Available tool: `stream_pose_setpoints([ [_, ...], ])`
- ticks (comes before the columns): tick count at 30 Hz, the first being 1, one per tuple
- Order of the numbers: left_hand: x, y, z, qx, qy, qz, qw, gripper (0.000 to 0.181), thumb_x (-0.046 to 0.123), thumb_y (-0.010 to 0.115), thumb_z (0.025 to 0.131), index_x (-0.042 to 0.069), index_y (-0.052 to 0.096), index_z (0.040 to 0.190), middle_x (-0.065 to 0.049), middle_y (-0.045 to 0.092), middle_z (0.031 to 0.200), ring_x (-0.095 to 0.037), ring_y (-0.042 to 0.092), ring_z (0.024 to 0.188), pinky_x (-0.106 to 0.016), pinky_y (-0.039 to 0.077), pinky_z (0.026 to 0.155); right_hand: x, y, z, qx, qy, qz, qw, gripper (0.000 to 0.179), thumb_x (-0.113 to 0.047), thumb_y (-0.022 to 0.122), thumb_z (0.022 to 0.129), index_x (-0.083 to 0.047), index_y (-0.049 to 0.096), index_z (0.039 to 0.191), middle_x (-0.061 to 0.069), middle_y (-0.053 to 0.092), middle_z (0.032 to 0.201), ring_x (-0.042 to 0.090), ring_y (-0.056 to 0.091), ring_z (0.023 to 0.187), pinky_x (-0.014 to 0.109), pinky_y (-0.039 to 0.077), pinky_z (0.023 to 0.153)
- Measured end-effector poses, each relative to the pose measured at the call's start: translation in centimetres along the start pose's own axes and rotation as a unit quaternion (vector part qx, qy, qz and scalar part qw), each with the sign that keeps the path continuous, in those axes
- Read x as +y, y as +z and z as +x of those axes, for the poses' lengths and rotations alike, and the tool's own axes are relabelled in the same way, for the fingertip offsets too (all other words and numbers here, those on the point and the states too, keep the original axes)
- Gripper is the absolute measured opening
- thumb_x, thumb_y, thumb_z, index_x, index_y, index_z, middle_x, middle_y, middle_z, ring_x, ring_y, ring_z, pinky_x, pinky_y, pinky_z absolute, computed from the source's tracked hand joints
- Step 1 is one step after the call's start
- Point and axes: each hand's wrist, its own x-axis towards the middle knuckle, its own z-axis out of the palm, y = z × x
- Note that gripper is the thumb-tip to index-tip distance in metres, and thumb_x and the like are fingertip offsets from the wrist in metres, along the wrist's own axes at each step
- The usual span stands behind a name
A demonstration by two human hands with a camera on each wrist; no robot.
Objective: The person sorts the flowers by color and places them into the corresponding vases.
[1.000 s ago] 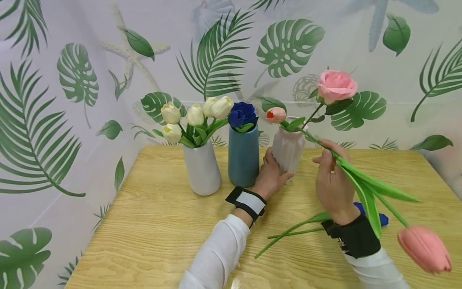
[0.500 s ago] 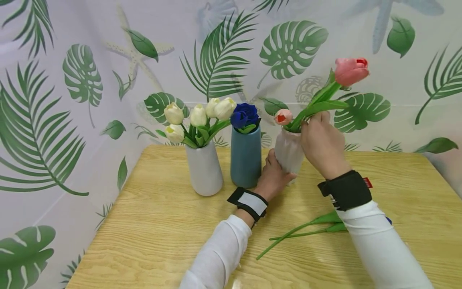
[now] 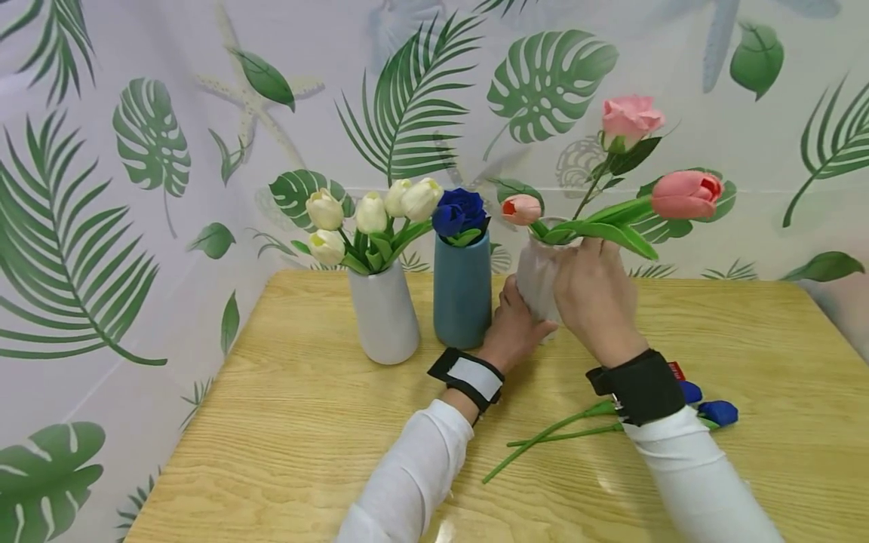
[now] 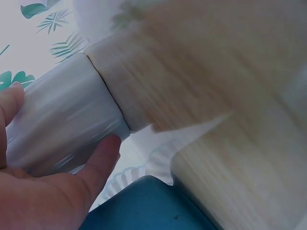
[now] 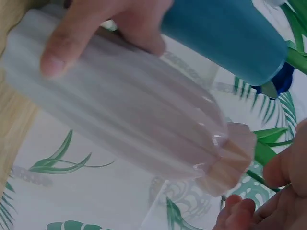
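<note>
In the head view, my left hand holds the pale pink ribbed vase low on its side. The left wrist view shows its thumb and fingers wrapped about the glossy vase. My right hand is at the vase's neck, under the leaves of a large pink tulip that leans right from the mouth. Its bent fingers show beside the mouth in the right wrist view; I cannot tell whether they pinch the tulip's stem. A pink rose and a small pink tulip also stand in the vase.
Close by on the left is a teal vase with blue flowers. Farther left, a white vase holds several cream tulips. Two blue tulips lie on the wooden table, partly under the right forearm. A leaf-printed backdrop rises behind.
My right hand has brought the large pink tulip from the right to the vase mouth, stem end down. Its bloom has since tipped lower to the right. The left hand keeps its hold.
</note>
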Motion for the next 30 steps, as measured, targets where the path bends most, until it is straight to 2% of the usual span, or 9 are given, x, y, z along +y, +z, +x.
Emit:
stream_pose_setpoints([
  [2,0.0,0.0,0.0,0.002,0.001,0.005,1.0000,0.094,0.035,0.075,0.089,0.006,0.008,0.148,-0.019,0.042,0.138,-0.030,0.058,0.118,-0.037,0.048,0.100,-0.3,-0.6,0.1,-0.025,0.064,0.061,0.9957,0.046,-0.019,0.029,0.108,0.017,0.055,0.118,0.037,0.054,0.112,0.050,0.057,0.080,0.059,0.047,0.054],
  [5,0.0,0.0,0.0,0.005,-0.001,0.005,1.0000,0.095,0.035,0.076,0.088,0.006,0.009,0.149,-0.019,0.043,0.138,-0.030,0.058,0.119,-0.037,0.048,0.100,-0.6,-1.2,0.2,0.006,0.140,0.157,0.9777,0.051,-0.033,0.027,0.110,0.007,0.055,0.127,0.031,0.056,0.112,0.048,0.057,0.075,0.058,0.043,0.053],
  [11,0.1,0.0,-0.1,0.006,-0.011,0.002,0.9999,0.094,0.036,0.076,0.088,0.007,0.011,0.149,-0.019,0.044,0.138,-0.031,0.058,0.119,-0.039,0.049,0.099,-0.3,-0.9,0.7,0.177,0.100,0.224,0.9532,0.031,-0.026,0.049,0.106,0.002,0.062,0.110,0.020,0.063,0.085,0.035,0.057,0.062,0.041,0.037,0.055],
  [14,0.1,0.0,0.0,0.003,-0.019,0.003,0.9998,0.094,0.037,0.076,0.088,0.008,0.011,0.149,-0.018,0.044,0.138,-0.031,0.058,0.118,-0.039,0.049,0.098,0.0,-0.5,1.2,0.199,0.091,0.225,0.9495,0.028,-0.024,0.053,0.103,0.001,0.064,0.111,0.019,0.065,0.081,0.033,0.059,0.061,0.038,0.037,0.054],
  [16,0.1,0.1,0.1,0.000,-0.028,0.000,0.9996,0.094,0.038,0.076,0.088,0.009,0.011,0.150,-0.017,0.043,0.139,-0.030,0.057,0.119,-0.039,0.049,0.099,0.3,-0.3,1.4,0.167,0.096,0.204,0.9598,0.028,-0.024,0.053,0.103,0.001,0.065,0.108,0.019,0.064,0.074,0.034,0.058,0.058,0.039,0.035,0.050],
  [19,0.2,0.2,0.1,-0.007,-0.041,-0.004,0.9991,0.095,0.039,0.075,0.088,0.011,0.010,0.151,-0.016,0.043,0.140,-0.029,0.056,0.121,-0.039,0.049,0.099,0.6,-0.5,1.6,0.071,0.104,0.162,0.9787,0.030,-0.023,0.050,0.103,0.001,0.066,0.096,0.019,0.061,0.067,0.036,0.058,0.054,0.040,0.034,0.044],
  [23,0.2,0.2,0.1,-0.011,-0.050,-0.006,0.9987,0.095,0.040,0.075,0.088,0.012,0.010,0.152,-0.015,0.043,0.141,-0.028,0.055,0.123,-0.039,0.049,0.099,0.7,-1.1,1.4,-0.006,0.098,0.127,0.9870,0.030,-0.016,0.047,0.101,0.003,0.063,0.084,0.019,0.055,0.060,0.037,0.055,0.050,0.042,0.034,0.041],
  [27,0.1,0.1,0.1,-0.008,-0.050,-0.011,0.9987,0.096,0.039,0.075,0.087,0.012,0.010,0.152,-0.014,0.043,0.142,-0.027,0.055,0.124,-0.038,0.048,0.100,0.5,-1.2,0.2,-0.015,0.090,0.120,0.9886,0.031,-0.011,0.045,0.099,0.007,0.067,0.113,0.014,0.047,0.054,0.029,0.043,0.041,0.035,0.025,0.038],
  [30,0.1,0.1,0.2,-0.009,-0.052,-0.021,0.9984,0.095,0.038,0.076,0.088,0.013,0.011,0.152,-0.013,0.042,0.143,-0.025,0.053,0.126,-0.038,0.047,0.102,0.6,-0.6,-1.1,-0.026,0.078,0.119,0.9895,0.048,-0.009,0.046,0.098,0.005,0.047,0.143,0.008,0.039,0.049,0.020,0.030,0.035,0.031,0.019,0.037],
])
